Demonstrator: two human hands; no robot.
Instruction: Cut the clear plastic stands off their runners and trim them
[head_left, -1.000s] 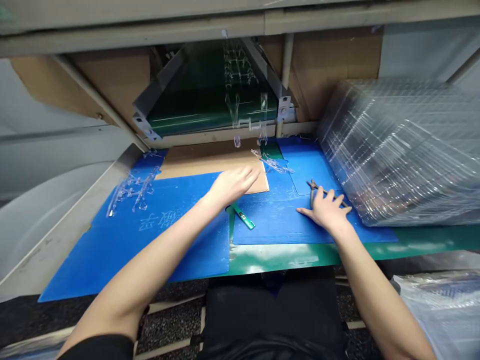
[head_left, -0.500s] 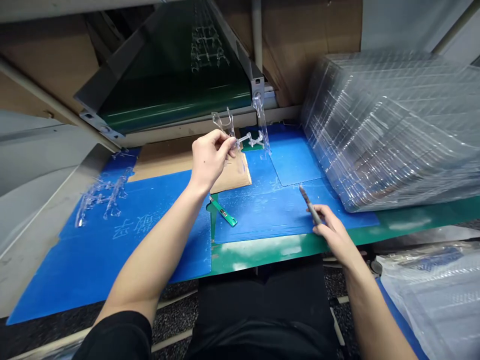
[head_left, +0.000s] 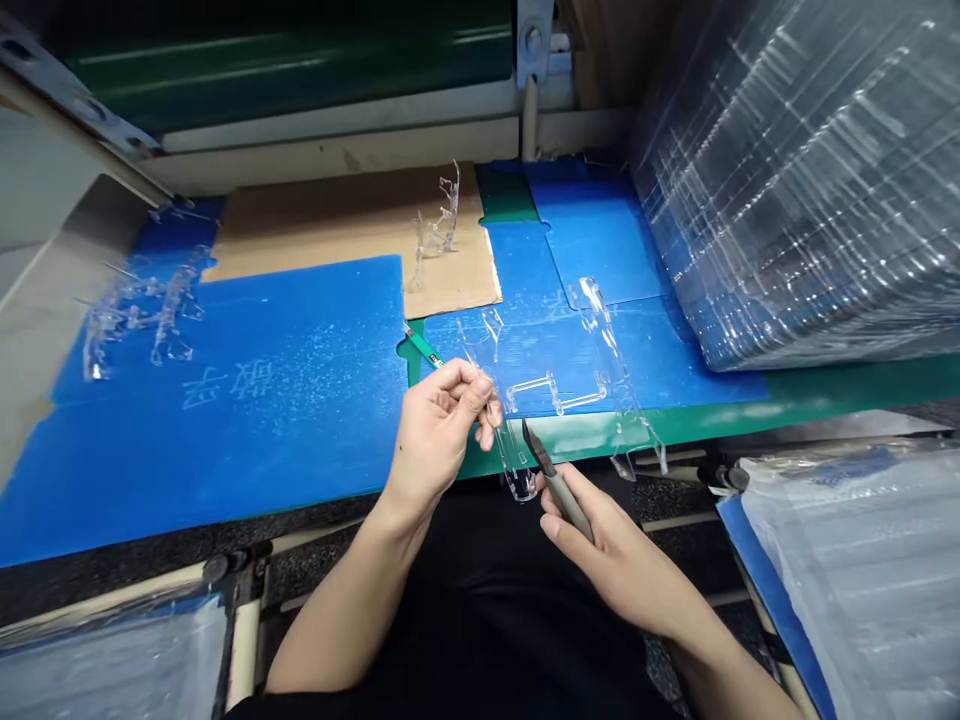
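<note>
My left hand [head_left: 448, 432] pinches a clear molded plastic piece [head_left: 556, 390], whose two long side parts are joined by a zigzag runner. The piece hangs over the front edge of the table. In my right hand [head_left: 600, 535] is a pair of nippers [head_left: 561, 492] with grey handles and dark jaws. The jaws point up beside the near end of the left side part; whether they touch it I cannot tell. A green-handled cutter [head_left: 422, 345] lies on the table just behind my left hand, partly covered by it.
More clear plastic pieces [head_left: 142, 310] lie at the left, and another [head_left: 444, 225] on the cardboard sheet [head_left: 330, 215]. Blue sheets [head_left: 300, 400] cover much of the table. Stacked clear trays [head_left: 810, 200] stand at the right. A green conveyor [head_left: 315, 60] ends behind the table.
My left hand has brought the plastic piece nearer, from the conveyor's end to the table's front edge. My right hand has moved left with the nippers, close to the piece. The view has tilted down.
</note>
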